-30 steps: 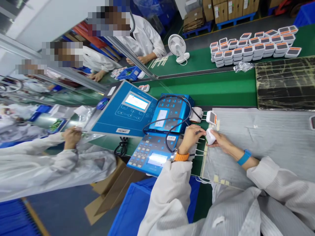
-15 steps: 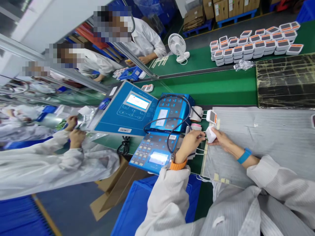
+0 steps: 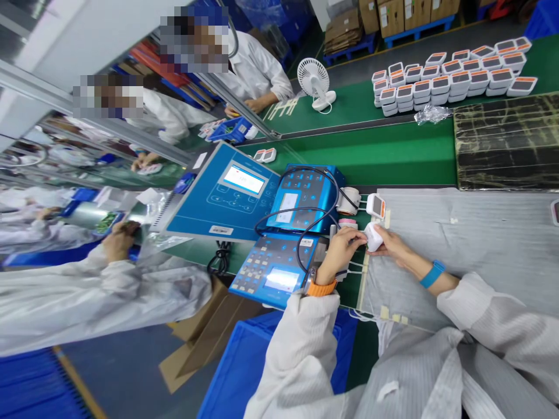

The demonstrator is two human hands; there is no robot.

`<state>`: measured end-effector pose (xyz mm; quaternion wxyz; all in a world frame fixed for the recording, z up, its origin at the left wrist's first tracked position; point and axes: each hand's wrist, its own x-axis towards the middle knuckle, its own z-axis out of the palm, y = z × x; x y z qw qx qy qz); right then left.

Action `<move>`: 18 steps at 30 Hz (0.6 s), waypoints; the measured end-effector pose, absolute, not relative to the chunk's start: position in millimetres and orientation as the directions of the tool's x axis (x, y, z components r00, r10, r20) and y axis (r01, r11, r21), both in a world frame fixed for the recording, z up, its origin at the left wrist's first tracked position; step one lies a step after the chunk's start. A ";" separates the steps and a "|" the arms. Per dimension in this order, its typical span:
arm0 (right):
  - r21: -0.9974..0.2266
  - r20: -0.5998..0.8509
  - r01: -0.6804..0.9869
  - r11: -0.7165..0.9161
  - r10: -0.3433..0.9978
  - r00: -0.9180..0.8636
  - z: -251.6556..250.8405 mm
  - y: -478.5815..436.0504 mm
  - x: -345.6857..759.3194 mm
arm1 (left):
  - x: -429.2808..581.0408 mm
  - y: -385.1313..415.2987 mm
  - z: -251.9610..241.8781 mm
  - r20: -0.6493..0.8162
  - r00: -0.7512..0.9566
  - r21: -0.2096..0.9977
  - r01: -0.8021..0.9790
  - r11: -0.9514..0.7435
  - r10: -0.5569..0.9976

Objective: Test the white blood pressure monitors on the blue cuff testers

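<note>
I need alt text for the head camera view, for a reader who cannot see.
A person's right hand holds a small white device, with the left hand at its edge. Blue instruments with screens sit to the left; white-and-orange devices stand stacked farther back.

Two white devices [image 3: 269, 155] have shifted rightward along the green belt [image 3: 371, 152].

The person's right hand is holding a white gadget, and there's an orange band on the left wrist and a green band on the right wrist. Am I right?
Almost! The head view shows that the right-wrist band is blue, not green. The rest fits: the right hand holds the white gadget, and the orange band is on the left.
</note>
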<state>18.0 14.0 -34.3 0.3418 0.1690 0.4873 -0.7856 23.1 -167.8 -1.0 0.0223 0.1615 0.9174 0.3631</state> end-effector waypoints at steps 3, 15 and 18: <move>-0.654 -0.597 0.701 -0.284 -0.374 -0.709 -33.8 13.5 18.2 | 23.6 -166.6 -1.9 0.080 -0.951 0.677 0.271 0.684 0.298; -0.834 -0.536 0.552 -0.018 -0.216 -0.816 -38.2 -10.0 23.7 | 24.1 -163.9 14.4 -0.080 -0.968 0.579 0.150 0.801 0.240; -0.890 -0.427 0.380 0.251 -0.174 -0.887 -34.1 -8.1 24.4 | 26.3 -163.2 21.1 -0.136 -0.952 0.493 0.176 0.852 0.275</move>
